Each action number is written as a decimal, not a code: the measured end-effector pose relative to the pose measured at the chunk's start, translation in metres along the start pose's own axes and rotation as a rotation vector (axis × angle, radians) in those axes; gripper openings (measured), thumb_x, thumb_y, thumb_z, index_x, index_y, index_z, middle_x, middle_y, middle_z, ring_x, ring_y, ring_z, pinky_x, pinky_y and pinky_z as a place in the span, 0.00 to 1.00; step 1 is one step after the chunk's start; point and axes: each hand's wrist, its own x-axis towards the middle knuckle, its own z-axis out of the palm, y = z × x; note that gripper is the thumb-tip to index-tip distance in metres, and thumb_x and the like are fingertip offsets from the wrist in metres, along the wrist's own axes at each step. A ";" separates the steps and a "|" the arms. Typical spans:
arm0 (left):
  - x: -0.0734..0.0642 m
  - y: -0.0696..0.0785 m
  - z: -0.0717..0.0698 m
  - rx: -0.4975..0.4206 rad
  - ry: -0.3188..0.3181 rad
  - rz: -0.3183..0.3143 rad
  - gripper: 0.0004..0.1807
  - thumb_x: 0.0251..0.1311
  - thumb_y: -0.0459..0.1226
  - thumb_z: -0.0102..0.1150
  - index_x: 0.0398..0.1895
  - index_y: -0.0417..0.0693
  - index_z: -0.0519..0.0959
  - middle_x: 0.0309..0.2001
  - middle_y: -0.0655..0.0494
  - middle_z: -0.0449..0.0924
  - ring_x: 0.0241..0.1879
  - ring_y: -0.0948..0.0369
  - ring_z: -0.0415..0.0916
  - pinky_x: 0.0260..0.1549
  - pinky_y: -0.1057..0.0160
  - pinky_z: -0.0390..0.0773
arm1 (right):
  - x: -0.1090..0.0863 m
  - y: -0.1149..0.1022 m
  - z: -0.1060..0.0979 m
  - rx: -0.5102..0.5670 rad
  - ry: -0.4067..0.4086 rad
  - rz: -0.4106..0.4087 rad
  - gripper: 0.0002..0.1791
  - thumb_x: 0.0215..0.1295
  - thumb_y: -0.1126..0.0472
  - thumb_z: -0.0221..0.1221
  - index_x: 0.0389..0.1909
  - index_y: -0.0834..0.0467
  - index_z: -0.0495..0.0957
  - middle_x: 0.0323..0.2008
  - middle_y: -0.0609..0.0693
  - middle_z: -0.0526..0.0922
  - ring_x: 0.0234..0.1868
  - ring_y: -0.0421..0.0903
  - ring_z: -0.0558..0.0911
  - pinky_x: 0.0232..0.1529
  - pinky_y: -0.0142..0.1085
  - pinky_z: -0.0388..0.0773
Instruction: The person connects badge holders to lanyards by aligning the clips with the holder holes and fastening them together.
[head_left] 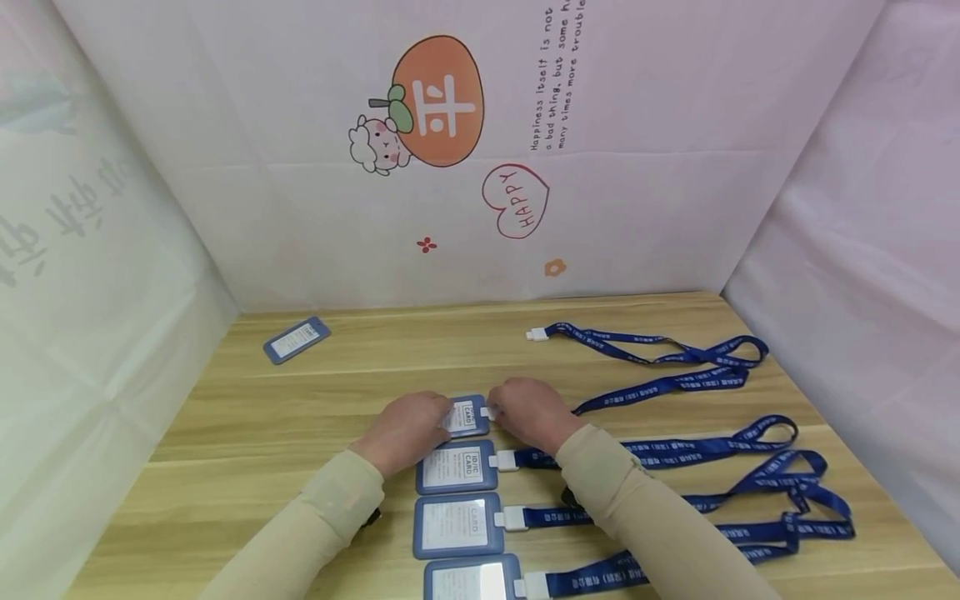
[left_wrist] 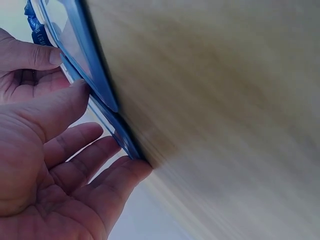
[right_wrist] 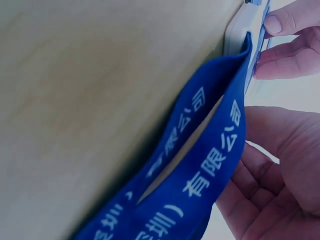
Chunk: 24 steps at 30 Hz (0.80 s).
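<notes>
Both hands (head_left: 468,421) — on card holder (head_left: 467,414)

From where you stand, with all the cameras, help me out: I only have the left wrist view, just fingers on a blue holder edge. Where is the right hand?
Observer: The right hand is at the white clip of the same card holder, opposite the left hand.
Operator: Is a lanyard on that clip?
Observer: Yes, a blue lanyard runs from the clip under the right hand.
Operator: Any finished ones nearby?
Observer: Three holders with lanyards lie in a column in front of the hands; the nearest touches the held one.
Operator: Any spare parts?
Observer: One bare holder far left, one loose lanyard far right.
</notes>
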 end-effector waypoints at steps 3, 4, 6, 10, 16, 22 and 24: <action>0.001 0.001 0.001 0.006 0.008 0.009 0.18 0.66 0.37 0.69 0.58 0.45 0.84 0.56 0.50 0.87 0.55 0.54 0.85 0.59 0.54 0.83 | -0.001 0.002 0.001 0.001 0.004 0.004 0.10 0.70 0.60 0.68 0.50 0.52 0.89 0.47 0.47 0.91 0.48 0.44 0.88 0.52 0.39 0.86; 0.001 0.001 0.001 0.007 0.011 0.014 0.18 0.66 0.37 0.69 0.58 0.45 0.84 0.56 0.50 0.87 0.55 0.54 0.85 0.59 0.54 0.83 | -0.001 0.002 0.001 0.002 0.006 0.004 0.10 0.69 0.60 0.68 0.50 0.52 0.89 0.47 0.47 0.91 0.48 0.44 0.88 0.52 0.39 0.87; 0.002 0.002 0.002 0.017 0.016 0.025 0.16 0.67 0.36 0.68 0.57 0.45 0.84 0.55 0.50 0.87 0.54 0.54 0.85 0.58 0.54 0.84 | -0.002 0.003 0.001 -0.001 0.008 0.005 0.11 0.69 0.60 0.68 0.50 0.52 0.89 0.47 0.47 0.91 0.48 0.44 0.88 0.51 0.39 0.87; 0.002 0.004 0.002 0.040 0.022 0.037 0.15 0.67 0.36 0.68 0.55 0.45 0.85 0.53 0.50 0.87 0.52 0.54 0.85 0.56 0.54 0.84 | -0.004 0.002 0.001 -0.013 0.011 0.012 0.11 0.69 0.60 0.68 0.51 0.52 0.88 0.47 0.48 0.90 0.47 0.44 0.88 0.51 0.39 0.87; 0.003 0.006 0.003 0.061 0.027 0.045 0.11 0.67 0.37 0.68 0.50 0.45 0.86 0.45 0.51 0.89 0.40 0.58 0.84 0.47 0.57 0.87 | -0.005 0.001 0.002 -0.027 0.013 0.024 0.12 0.69 0.59 0.68 0.52 0.51 0.88 0.46 0.47 0.90 0.48 0.43 0.88 0.51 0.39 0.87; 0.003 0.008 0.001 0.052 0.018 0.028 0.13 0.66 0.37 0.70 0.51 0.44 0.86 0.44 0.51 0.89 0.38 0.60 0.83 0.47 0.57 0.86 | -0.006 0.002 0.003 -0.036 0.019 0.021 0.13 0.69 0.59 0.69 0.53 0.51 0.87 0.47 0.48 0.90 0.48 0.44 0.88 0.51 0.39 0.87; 0.003 0.008 0.002 0.055 0.020 0.031 0.13 0.66 0.37 0.70 0.51 0.44 0.85 0.44 0.51 0.89 0.39 0.59 0.83 0.47 0.57 0.86 | -0.006 0.003 0.004 -0.037 0.023 0.024 0.13 0.69 0.58 0.69 0.53 0.50 0.87 0.47 0.48 0.90 0.47 0.44 0.88 0.51 0.39 0.87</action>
